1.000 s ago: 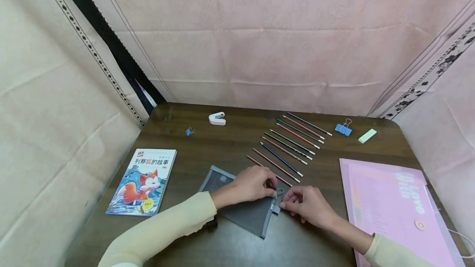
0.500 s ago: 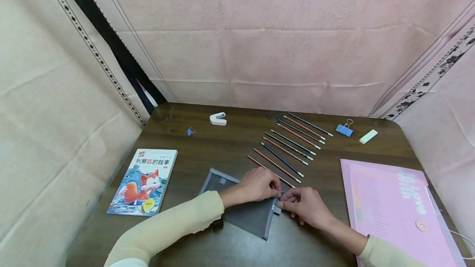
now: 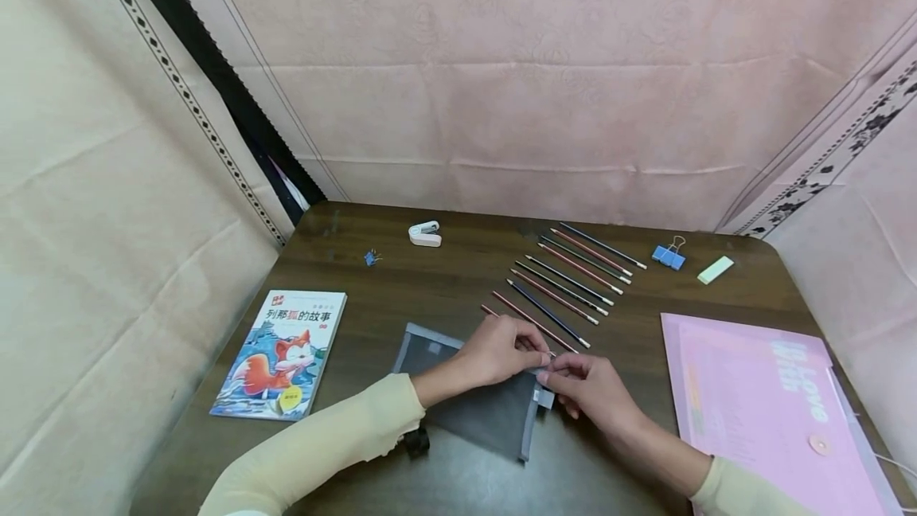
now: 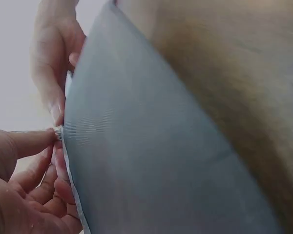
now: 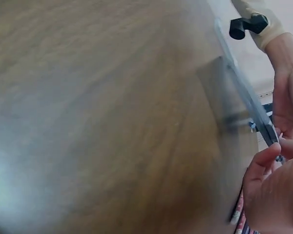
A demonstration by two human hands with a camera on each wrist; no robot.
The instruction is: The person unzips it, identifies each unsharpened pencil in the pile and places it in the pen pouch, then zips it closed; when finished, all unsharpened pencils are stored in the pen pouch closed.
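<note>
A dark grey see-through zipper pouch slants in front of me, tilted up from the table. My left hand reaches over it and pinches a small metal zipper pull at its right end between thumb and fingers. Close beside, my right hand pinches the pouch's edge by that same corner. The left wrist view shows both thumbs near each other along the zipper edge of the pouch. A pale tab sticks out at the pouch's right side, under my right fingers.
Behind my hands several pencils lie in a slanting row. A picture book is on the left, a pink folder on the right. Farther back are a white stapler, blue binder clips and a pale green eraser.
Both hands have come together at the pouch's right corner. The zipper pull, seen loose between them earlier, is now in my left fingers, and the pouch has shifted slightly right.
</note>
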